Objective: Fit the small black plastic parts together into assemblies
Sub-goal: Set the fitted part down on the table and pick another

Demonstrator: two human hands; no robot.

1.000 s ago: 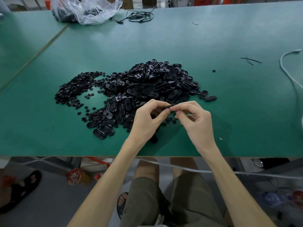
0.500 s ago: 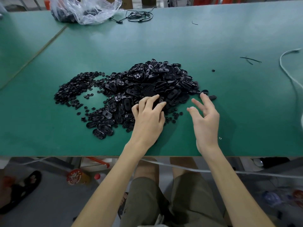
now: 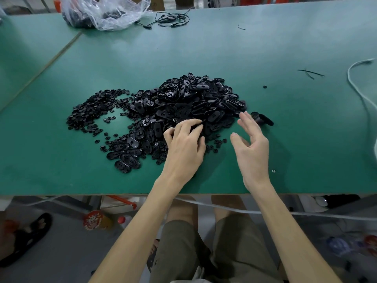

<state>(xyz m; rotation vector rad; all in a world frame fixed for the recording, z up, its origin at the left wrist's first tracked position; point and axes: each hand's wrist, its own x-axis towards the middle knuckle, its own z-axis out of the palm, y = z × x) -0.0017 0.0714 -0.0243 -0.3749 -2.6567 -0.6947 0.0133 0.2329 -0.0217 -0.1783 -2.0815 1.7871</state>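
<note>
- Lying in the middle of the green table [image 3: 285, 129], the pile of black parts [image 3: 183, 101] thins into small round pieces [image 3: 91, 111] on its left.
- The left hand [image 3: 183, 146] rests on the pile's near edge with bent fingers; I cannot tell whether it grips anything.
- The right hand [image 3: 252, 146] hovers beside the pile, fingers spread, holding nothing.

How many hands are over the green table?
2. The left hand has fingers on the near edge of the pile of black plastic parts; the right hand is open beside its right edge. None hidden.
</note>
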